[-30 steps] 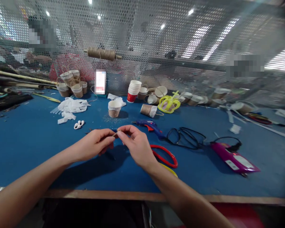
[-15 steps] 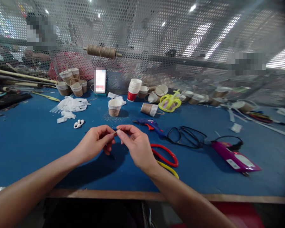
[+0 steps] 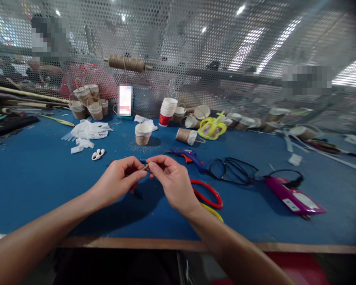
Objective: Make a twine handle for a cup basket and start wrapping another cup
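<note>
Between the fingertips of my two hands is a short, thin piece of tan twine [image 3: 146, 167], most of it hidden by the fingers. My left hand [image 3: 117, 180] pinches one end with thumb and forefinger. The other end sits in the pinch of my right hand [image 3: 172, 183]. Just beyond them stands an upright paper cup [image 3: 142, 138] wrapped in brown twine with a white rim band. A blue glue gun [image 3: 182, 152] lies past my right hand. Partly behind that hand are a red loop-shaped handle [image 3: 209, 190] and a yellow one [image 3: 214, 213].
A black cord [image 3: 230, 182] runs to a purple power strip [image 3: 295, 196] at right. White gloves [image 3: 91, 130], a phone [image 3: 125, 99], wrapped cups [image 3: 95, 111], stacked paper cups [image 3: 167, 109] and a yellow basket-shaped piece [image 3: 212, 128] line the back. A twine spool [image 3: 126, 63] hangs on the mesh.
Both hands stay nearly in place, fingers shifting slightly along the twine. My left thumb has moved a little toward the right hand. The things on the table have not moved.
</note>
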A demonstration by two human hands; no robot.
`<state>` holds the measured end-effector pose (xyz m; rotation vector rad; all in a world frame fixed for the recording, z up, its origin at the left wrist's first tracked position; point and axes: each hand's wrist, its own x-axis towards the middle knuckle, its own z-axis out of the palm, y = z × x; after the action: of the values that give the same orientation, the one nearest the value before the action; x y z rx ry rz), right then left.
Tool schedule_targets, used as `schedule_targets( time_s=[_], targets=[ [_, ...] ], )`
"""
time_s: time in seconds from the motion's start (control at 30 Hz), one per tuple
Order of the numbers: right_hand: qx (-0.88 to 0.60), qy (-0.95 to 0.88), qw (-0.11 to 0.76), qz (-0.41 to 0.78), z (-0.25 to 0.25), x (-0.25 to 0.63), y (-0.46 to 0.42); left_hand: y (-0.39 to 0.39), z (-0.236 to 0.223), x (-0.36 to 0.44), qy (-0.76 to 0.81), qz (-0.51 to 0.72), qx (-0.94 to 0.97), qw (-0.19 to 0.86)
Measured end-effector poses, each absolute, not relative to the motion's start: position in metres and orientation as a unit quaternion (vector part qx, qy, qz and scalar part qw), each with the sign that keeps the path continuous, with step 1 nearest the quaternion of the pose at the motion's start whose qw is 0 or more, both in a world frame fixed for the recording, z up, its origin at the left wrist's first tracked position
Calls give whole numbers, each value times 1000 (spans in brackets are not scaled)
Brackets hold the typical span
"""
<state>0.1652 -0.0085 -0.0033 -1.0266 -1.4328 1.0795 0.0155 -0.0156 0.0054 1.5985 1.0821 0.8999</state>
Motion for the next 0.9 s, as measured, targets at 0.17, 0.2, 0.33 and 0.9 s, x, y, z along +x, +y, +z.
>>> schedule_targets(
  time_s=[0.17,0.2,0.33,0.9],
  targets=[
    [-417,-604,518,439,-5,167,-8,-16,7,14,431,372,636,522],
    [-415,-601,522,441,-5,166,-9,-16,7,14,430,378,632,522],
    [-407,-593,533,445,-8,165,-10,-17,7,17,439,396,625,510],
    [-433,-620,499,423,0,165,-12,-19,1,17,489,396,726,279]
  ],
)
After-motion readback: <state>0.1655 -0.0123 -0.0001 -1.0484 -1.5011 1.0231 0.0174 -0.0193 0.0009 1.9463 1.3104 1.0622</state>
